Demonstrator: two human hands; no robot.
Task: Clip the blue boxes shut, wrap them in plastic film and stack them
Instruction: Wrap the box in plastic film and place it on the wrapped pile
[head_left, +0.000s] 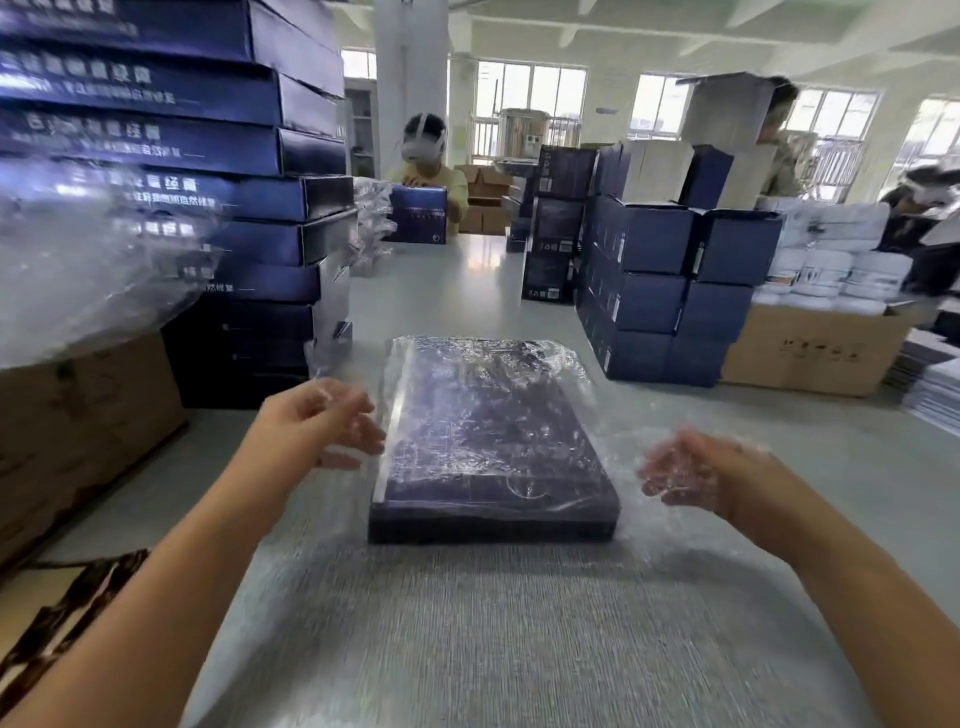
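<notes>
Crinkly clear film over flat blue box; left hand, right hand fingers spread

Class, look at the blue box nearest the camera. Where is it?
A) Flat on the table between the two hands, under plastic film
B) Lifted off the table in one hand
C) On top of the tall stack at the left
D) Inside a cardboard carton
A: the blue box lies flat on the table between the left hand and right hand, with plastic film draped over it.

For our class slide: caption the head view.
Left hand and right hand flank a film-draped blue box on the table.
</notes>
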